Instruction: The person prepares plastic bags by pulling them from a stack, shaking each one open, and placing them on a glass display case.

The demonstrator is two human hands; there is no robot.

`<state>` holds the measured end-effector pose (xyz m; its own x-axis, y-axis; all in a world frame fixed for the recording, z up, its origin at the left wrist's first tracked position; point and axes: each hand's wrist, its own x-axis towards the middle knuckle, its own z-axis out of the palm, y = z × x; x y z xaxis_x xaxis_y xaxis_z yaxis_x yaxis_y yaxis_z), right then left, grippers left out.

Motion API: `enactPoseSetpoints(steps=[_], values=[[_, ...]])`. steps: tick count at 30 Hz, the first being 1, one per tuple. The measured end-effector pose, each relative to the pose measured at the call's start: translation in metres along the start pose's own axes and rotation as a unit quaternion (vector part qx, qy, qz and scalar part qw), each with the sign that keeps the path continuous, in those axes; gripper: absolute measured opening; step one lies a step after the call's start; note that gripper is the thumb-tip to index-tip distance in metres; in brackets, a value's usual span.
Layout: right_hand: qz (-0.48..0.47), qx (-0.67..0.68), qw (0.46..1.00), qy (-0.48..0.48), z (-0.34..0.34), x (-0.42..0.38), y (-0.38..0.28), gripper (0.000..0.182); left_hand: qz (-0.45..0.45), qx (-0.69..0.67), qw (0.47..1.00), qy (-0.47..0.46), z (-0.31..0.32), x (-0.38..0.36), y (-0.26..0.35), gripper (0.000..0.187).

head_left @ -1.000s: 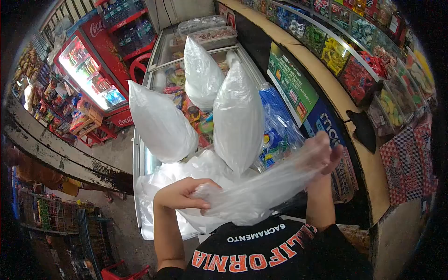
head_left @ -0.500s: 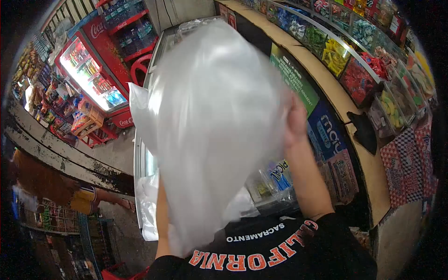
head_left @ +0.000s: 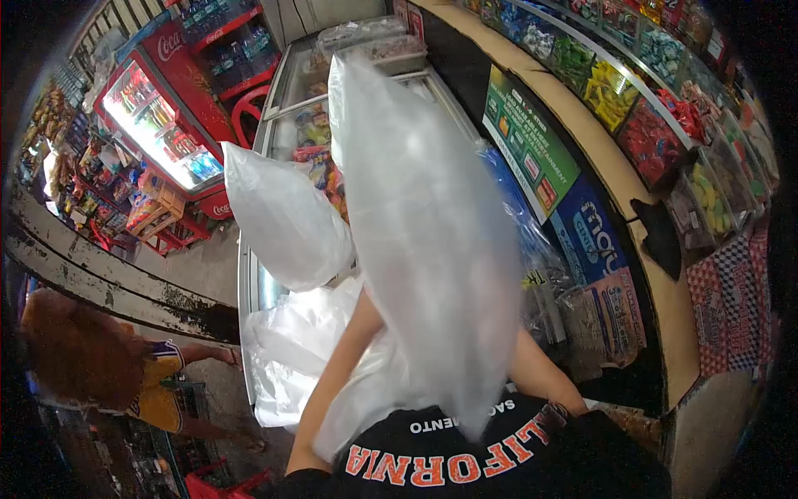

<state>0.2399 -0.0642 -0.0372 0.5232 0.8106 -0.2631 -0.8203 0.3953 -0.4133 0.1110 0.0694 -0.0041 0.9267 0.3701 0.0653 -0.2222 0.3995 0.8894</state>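
A large translucent white plastic bag (head_left: 416, 191), puffed out and slightly blurred, stands up in front of my chest. My left forearm (head_left: 345, 358) goes in behind its lower left side, and the left hand is hidden there. On the other side my right forearm (head_left: 544, 374) reaches up behind the bag; a faint pinkish patch shows through the plastic, but no fingers can be made out. To the left, a second puffed plastic bag (head_left: 287, 220) leans over the freezer's edge. Below it lies a heap of crumpled white plastic bags (head_left: 291, 358).
Under the bags is a glass-topped freezer (head_left: 278, 108) with packets inside and clear tubs (head_left: 386, 51) at its far end. Candy bins (head_left: 615, 91) line the right side. A red drinks fridge (head_left: 179, 75) stands at left. Another person (head_left: 91, 349) is at lower left.
The large bag has swung right and narrowed, uncovering the freezer top and the second bag. My right hand, visible at the bag's edge before, has dropped behind it. My left forearm has moved right.
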Motion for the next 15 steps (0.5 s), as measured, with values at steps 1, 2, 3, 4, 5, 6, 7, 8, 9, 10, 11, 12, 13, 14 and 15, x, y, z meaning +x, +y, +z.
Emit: enactPoseSetpoints(steps=[1,2,3,4,5,6,7,8,9,10,11,12,13,14,15], values=[[-0.058,-0.115,0.99,0.054,-0.028,0.017,0.018,0.025,-0.012,-0.012,1.0,0.019,-0.001,0.007,-0.003,0.032],[-0.054,-0.072,0.993,0.073,-0.054,0.037,0.022,0.025,-0.02,-0.021,0.999,0.036,-0.008,0.009,-0.001,0.032],[-0.056,-0.071,0.994,0.068,-0.06,0.041,0.017,0.025,-0.024,-0.027,0.998,0.052,-0.009,0.01,-0.002,0.032],[-0.04,-0.131,0.986,0.099,-0.066,0.04,0.015,0.026,-0.028,-0.032,0.997,0.07,-0.008,0.019,-0.003,0.032],[-0.024,-0.191,0.973,0.128,-0.072,0.04,0.014,0.027,-0.031,-0.038,0.995,0.089,-0.012,0.05,0.006,0.032],[-0.015,-0.181,0.973,0.143,-0.077,0.037,0.015,0.031,-0.032,-0.044,0.993,0.107,-0.012,0.035,0.0,0.031],[-0.013,-0.18,0.973,0.143,-0.061,0.032,0.013,0.031,-0.039,-0.053,0.99,0.126,-0.027,-0.016,-0.01,0.031],[-0.006,-0.142,0.983,0.116,-0.03,0.014,0.007,0.035,-0.054,-0.064,0.986,0.146,-0.03,-0.024,-0.016,0.031],[-0.002,-0.102,0.991,0.089,-0.008,0.002,0.003,0.04,-0.069,-0.074,0.981,0.164,-0.031,-0.026,-0.024,0.031],[-0.011,-0.121,0.991,0.061,-0.001,-0.001,0.002,0.048,-0.083,-0.084,0.977,0.179,-0.03,-0.027,-0.028,0.031],[-0.014,-0.119,0.991,0.065,-0.002,-0.004,-0.001,0.048,-0.094,-0.092,0.973,0.192,-0.03,-0.027,-0.03,0.031],[-0.007,-0.153,0.986,0.07,-0.001,-0.005,-0.004,0.046,-0.095,-0.091,0.973,0.187,-0.027,-0.028,-0.033,0.031],[0.002,-0.188,0.98,0.072,0.0,-0.005,-0.007,0.044,-0.079,-0.069,0.976,0.189,-0.02,-0.031,-0.028,0.033],[0.001,-0.189,0.98,0.07,0.002,-0.006,-0.009,0.044,-0.061,-0.047,0.978,0.194,-0.015,-0.033,-0.026,0.034],[-0.016,-0.249,0.966,0.062,0.003,-0.009,-0.01,0.04,-0.061,-0.048,0.978,0.194,-0.013,-0.035,-0.026,0.034]])
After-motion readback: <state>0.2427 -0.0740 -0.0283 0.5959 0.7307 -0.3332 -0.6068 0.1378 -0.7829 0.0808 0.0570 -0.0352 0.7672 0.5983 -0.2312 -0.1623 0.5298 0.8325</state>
